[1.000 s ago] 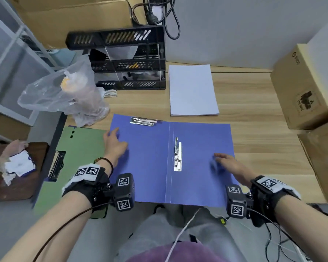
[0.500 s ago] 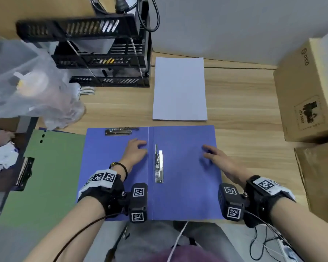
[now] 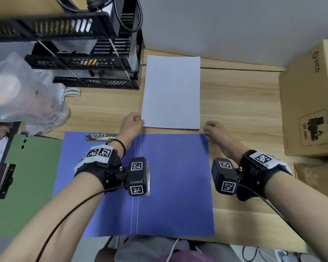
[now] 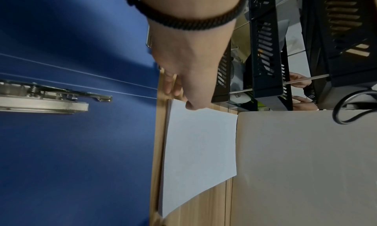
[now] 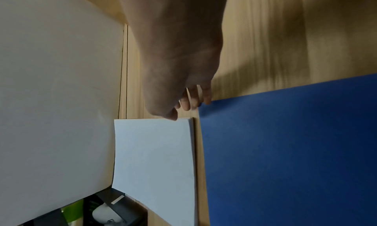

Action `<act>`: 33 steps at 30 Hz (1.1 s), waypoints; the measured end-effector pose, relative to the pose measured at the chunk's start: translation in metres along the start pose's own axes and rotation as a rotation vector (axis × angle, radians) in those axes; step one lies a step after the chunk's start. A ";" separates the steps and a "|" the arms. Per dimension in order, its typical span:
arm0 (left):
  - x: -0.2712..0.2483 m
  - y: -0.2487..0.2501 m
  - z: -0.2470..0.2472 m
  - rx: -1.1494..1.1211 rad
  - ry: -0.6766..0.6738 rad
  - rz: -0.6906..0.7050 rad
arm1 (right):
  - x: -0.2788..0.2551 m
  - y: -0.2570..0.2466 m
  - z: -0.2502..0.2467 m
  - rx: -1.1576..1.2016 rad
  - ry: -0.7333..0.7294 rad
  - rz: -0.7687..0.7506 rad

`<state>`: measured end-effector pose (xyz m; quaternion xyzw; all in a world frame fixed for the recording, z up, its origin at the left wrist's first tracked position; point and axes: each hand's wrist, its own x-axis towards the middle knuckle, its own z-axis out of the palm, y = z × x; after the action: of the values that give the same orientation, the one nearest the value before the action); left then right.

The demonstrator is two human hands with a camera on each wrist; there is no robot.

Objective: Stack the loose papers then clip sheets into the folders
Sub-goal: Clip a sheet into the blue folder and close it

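A stack of white paper (image 3: pixel 171 91) lies flat on the wooden desk, just beyond an open blue folder (image 3: pixel 174 186). My left hand (image 3: pixel 133 121) is at the stack's near left corner. In the left wrist view its thumb lies on the top sheet (image 4: pixel 200 148) and its curled fingers (image 4: pixel 171 85) sit against the side edge. My right hand (image 3: pixel 212 129) hovers by the near right corner, its thumb tip at the stack's edge (image 5: pixel 155 156) and its fingers (image 5: pixel 193 100) hanging loose, holding nothing. The folder's metal spine clip (image 4: pixel 40 98) is mostly hidden behind my wrist camera in the head view.
A green folder (image 3: pixel 32 176) with a black clip (image 3: pixel 4 178) lies left of the blue one. A black tray rack (image 3: pixel 83 59) and a plastic bag (image 3: pixel 23 97) stand at the back left. Cardboard boxes (image 3: pixel 311 103) crowd the right edge. A second metal clip (image 3: pixel 100 137) lies on the blue folder's far left edge.
Both hands have left the blue folder's surface and moved forward to the near corners of the paper stack. The head view has shifted closer over the desk.
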<state>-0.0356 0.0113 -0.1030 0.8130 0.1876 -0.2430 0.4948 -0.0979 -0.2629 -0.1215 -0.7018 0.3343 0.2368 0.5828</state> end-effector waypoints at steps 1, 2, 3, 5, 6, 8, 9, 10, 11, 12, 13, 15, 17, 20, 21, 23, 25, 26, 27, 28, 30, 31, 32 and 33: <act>0.003 0.002 0.002 0.010 0.013 0.000 | 0.006 -0.002 0.000 0.001 0.004 0.004; 0.007 0.002 0.004 0.018 0.024 0.006 | 0.011 -0.004 0.001 -0.006 0.006 0.013; 0.010 0.002 0.006 0.026 0.028 0.008 | 0.016 -0.005 0.002 -0.015 0.008 0.003; 0.016 0.001 0.009 0.028 0.028 0.008 | 0.021 -0.010 0.005 -0.032 0.014 -0.013; 0.018 0.001 0.010 0.021 0.028 0.003 | 0.022 -0.014 0.007 -0.041 0.024 -0.014; 0.022 0.002 0.013 0.010 0.033 -0.006 | 0.027 -0.018 0.009 -0.065 0.049 -0.008; 0.023 0.003 0.014 0.009 0.034 -0.012 | 0.030 -0.020 0.010 -0.076 0.061 -0.005; 0.025 0.004 0.015 0.010 0.039 -0.013 | 0.031 -0.023 0.012 -0.091 0.073 0.008; 0.027 0.004 0.016 0.012 0.046 -0.017 | 0.035 -0.023 0.014 -0.103 0.080 0.005; 0.029 0.005 0.017 0.012 0.049 -0.026 | 0.036 -0.025 0.017 -0.108 0.086 0.006; 0.030 0.006 0.018 0.018 0.047 -0.034 | 0.039 -0.025 0.019 -0.112 0.084 -0.006; 0.031 0.010 0.020 0.026 0.052 -0.028 | 0.044 -0.023 0.023 -0.130 0.090 -0.029; 0.030 0.010 0.021 0.022 0.070 -0.001 | 0.042 -0.025 0.025 -0.151 0.092 -0.038; 0.028 0.011 0.020 0.006 0.064 0.038 | 0.035 -0.030 0.027 -0.157 0.074 -0.020; 0.027 0.010 0.019 0.005 0.052 0.040 | 0.035 -0.031 0.028 -0.161 0.067 -0.019; 0.026 0.010 0.018 0.005 0.036 0.046 | 0.032 -0.032 0.029 -0.171 0.075 -0.038; 0.024 0.012 0.018 -0.029 0.041 0.055 | 0.031 -0.032 0.029 -0.159 0.093 -0.076; 0.023 0.014 0.018 -0.043 0.049 0.062 | 0.030 -0.033 0.030 -0.158 0.098 -0.095; 0.021 0.015 0.017 -0.048 0.063 0.069 | 0.030 -0.034 0.030 -0.163 0.104 -0.115; 0.020 0.016 0.017 -0.043 0.080 0.075 | 0.028 -0.035 0.030 -0.152 0.106 -0.125; 0.019 0.019 0.017 -0.021 0.108 0.076 | 0.026 -0.037 0.029 -0.094 0.102 -0.156; 0.019 0.019 0.018 -0.013 0.114 0.074 | 0.025 -0.039 0.029 -0.061 0.097 -0.162; 0.020 0.018 0.018 -0.005 0.117 0.072 | 0.026 -0.040 0.029 -0.032 0.087 -0.156; 0.020 0.018 0.018 0.001 0.118 0.067 | 0.026 -0.042 0.029 -0.011 0.073 -0.138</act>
<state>-0.0133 -0.0117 -0.1093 0.8319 0.1891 -0.1780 0.4904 -0.0478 -0.2352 -0.1188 -0.7345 0.3050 0.1721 0.5812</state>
